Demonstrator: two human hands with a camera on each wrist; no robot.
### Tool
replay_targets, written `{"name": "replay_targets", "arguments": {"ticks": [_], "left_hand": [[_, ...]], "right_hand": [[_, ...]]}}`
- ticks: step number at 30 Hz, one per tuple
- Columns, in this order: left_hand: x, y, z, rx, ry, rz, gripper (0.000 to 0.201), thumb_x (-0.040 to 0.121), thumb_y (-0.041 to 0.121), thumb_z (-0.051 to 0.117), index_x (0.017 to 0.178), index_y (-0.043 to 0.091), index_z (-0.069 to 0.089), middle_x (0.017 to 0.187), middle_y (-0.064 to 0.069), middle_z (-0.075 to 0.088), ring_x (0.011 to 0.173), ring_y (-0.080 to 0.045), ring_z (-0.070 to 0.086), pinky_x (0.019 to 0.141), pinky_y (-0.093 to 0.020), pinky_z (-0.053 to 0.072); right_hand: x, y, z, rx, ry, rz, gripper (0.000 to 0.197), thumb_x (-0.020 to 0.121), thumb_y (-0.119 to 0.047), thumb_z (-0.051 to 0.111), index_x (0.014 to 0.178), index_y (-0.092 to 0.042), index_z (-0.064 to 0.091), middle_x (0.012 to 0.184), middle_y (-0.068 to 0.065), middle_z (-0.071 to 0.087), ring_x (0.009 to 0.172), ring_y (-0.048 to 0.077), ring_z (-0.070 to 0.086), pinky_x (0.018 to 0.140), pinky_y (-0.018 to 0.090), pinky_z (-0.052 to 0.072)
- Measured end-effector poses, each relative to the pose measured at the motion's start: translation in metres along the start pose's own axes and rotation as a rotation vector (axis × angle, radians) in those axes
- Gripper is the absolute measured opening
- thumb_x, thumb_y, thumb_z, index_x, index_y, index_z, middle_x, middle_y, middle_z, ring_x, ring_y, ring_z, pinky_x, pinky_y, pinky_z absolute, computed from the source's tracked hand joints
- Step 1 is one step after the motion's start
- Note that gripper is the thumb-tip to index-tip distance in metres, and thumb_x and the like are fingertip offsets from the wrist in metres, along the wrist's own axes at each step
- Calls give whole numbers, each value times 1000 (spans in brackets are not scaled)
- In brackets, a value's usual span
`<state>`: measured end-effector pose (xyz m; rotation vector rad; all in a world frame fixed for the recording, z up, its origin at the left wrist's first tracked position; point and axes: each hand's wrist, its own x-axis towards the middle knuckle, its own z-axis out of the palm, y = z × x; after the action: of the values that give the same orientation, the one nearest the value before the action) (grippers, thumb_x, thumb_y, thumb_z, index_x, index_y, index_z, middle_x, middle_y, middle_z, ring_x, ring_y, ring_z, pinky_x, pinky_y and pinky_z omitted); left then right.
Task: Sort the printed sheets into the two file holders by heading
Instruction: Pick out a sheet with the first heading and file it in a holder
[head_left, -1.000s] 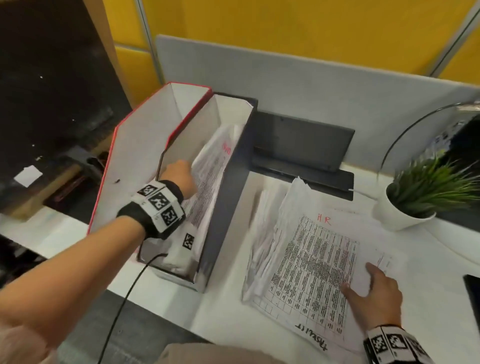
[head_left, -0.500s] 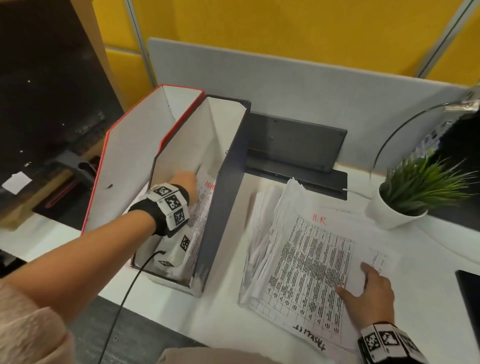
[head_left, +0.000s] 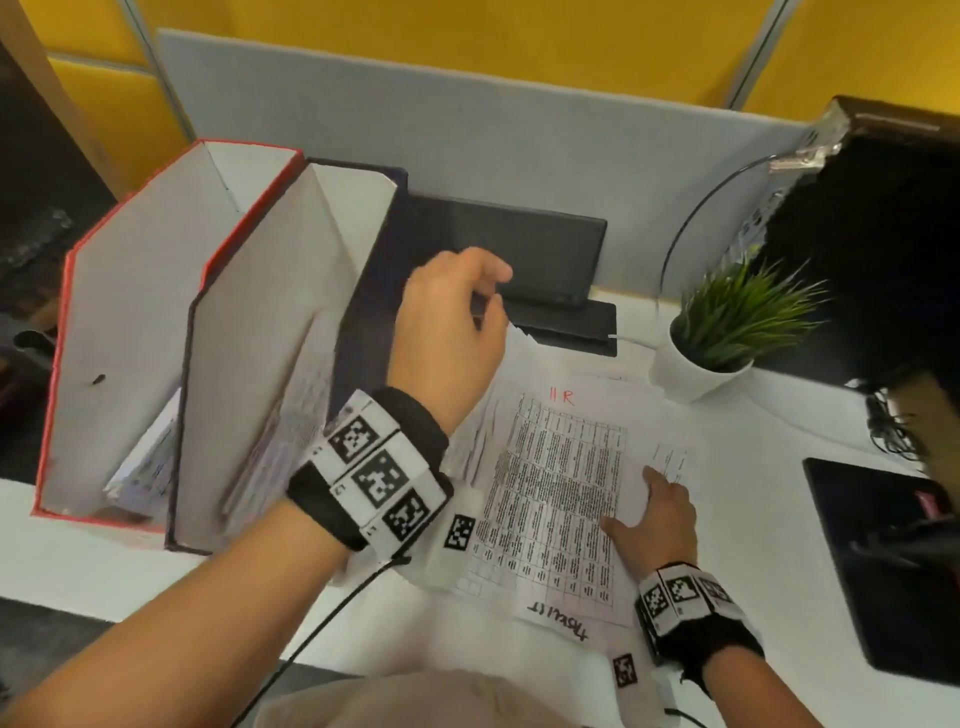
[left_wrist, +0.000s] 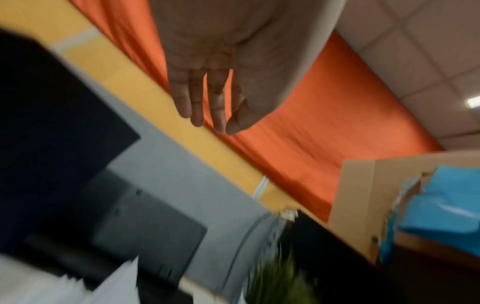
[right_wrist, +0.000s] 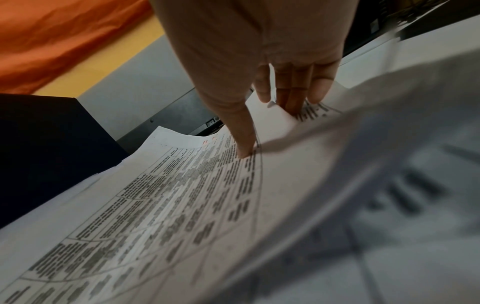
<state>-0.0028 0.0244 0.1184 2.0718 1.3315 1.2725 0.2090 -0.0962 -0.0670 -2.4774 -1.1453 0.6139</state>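
A stack of printed sheets (head_left: 561, 493) lies on the white desk, its top sheet headed "HR" in red. My right hand (head_left: 631, 499) rests on the stack's right side with straight fingers, and its thumb (right_wrist: 244, 148) presses the top sheet. My left hand (head_left: 493, 291) hovers empty above the stack's far left corner, fingers loosely bent; the left wrist view confirms that it (left_wrist: 207, 123) holds nothing. Left of the stack stand the dark blue file holder (head_left: 363, 291) and, beyond it, the red-edged file holder (head_left: 130, 312). Both hold sheets.
A potted plant (head_left: 727, 332) stands at the back right, right of a black folded device (head_left: 509, 244) against the grey partition (head_left: 467, 114). A black pad (head_left: 883, 571) lies at the right edge. The left wrist's cable (head_left: 322, 623) hangs over the desk's front edge.
My left hand let go of a sheet inside the dark blue holder, came out and moved right over the stack. My right hand stayed on the stack.
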Motion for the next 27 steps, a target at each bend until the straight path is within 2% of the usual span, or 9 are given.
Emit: {"name": "replay_targets", "arguments": {"ticks": [4, 8, 11, 14, 18, 20, 22, 25, 27], "left_hand": [[-34, -37, 64, 227, -460, -333, 24, 90, 15, 53, 113, 10, 60, 104, -8, 65, 101, -24, 59, 94, -35, 45], [-57, -72, 93, 381, -653, -535, 26, 91, 25, 56, 97, 0, 58, 103, -17, 64, 98, -33, 61, 85, -36, 50], [-59, -84, 100, 340, -646, -615, 34, 86, 32, 64, 90, 0, 57, 97, -21, 65, 89, -35, 63, 72, -35, 52], [-54, -90, 99, 320, -624, -648, 40, 80, 36, 70, 85, -3, 64, 87, -18, 68, 76, -30, 63, 57, -28, 45], [-56, -90, 98, 247, -528, -621, 26, 82, 21, 70, 76, -4, 65, 83, -18, 67, 78, -30, 63, 66, -29, 48], [-60, -90, 98, 250, -506, -589, 35, 84, 16, 67, 55, 3, 52, 68, -16, 60, 69, -31, 59, 68, -34, 51], [-63, -90, 95, 259, -510, -575, 43, 87, 15, 64, 49, 9, 42, 57, -9, 48, 58, -25, 49, 66, -35, 51], [-68, -89, 91, 255, -482, -448, 31, 90, 13, 59, 63, -2, 60, 68, -15, 57, 63, -26, 53, 66, -32, 49], [-73, -89, 88, 196, -376, -291, 17, 90, 6, 56, 84, -3, 69, 87, -16, 60, 76, -26, 57, 71, -30, 49]], "right_hand": [[-1, 0, -2, -30, -14, -26, 85, 78, -33, 73, 146, -13, 25, 146, 11, 31, 134, 27, 30, 109, 38, 31], [-4, 2, -4, -70, -33, -64, 81, 81, -37, 68, 146, -15, 25, 148, 9, 29, 136, 25, 28, 111, 37, 30], [-5, 3, -5, -95, -44, -87, 77, 82, -38, 67, 144, -16, 29, 145, 7, 32, 133, 25, 30, 108, 36, 32], [-5, 3, -6, -105, -51, -104, 74, 82, -40, 67, 143, -16, 32, 142, 7, 35, 131, 25, 33, 106, 36, 34], [-5, 2, -7, -125, -56, -121, 74, 79, -43, 69, 140, -17, 38, 135, 8, 37, 125, 25, 35, 104, 36, 36], [-5, 0, -7, -127, -31, -138, 74, 76, -41, 73, 138, -18, 41, 130, 8, 37, 121, 24, 36, 102, 36, 37], [-4, -3, -6, -64, -33, -167, 74, 74, -31, 76, 138, -18, 40, 128, 7, 37, 122, 23, 37, 105, 36, 36], [-2, -5, -4, 168, -115, -156, 81, 73, -11, 77, 140, -17, 34, 133, 7, 38, 120, 19, 42, 106, 34, 38], [0, -4, -4, 326, -151, -94, 90, 69, -6, 79, 142, -20, 28, 130, 8, 41, 110, 16, 48, 92, 28, 46]]}}
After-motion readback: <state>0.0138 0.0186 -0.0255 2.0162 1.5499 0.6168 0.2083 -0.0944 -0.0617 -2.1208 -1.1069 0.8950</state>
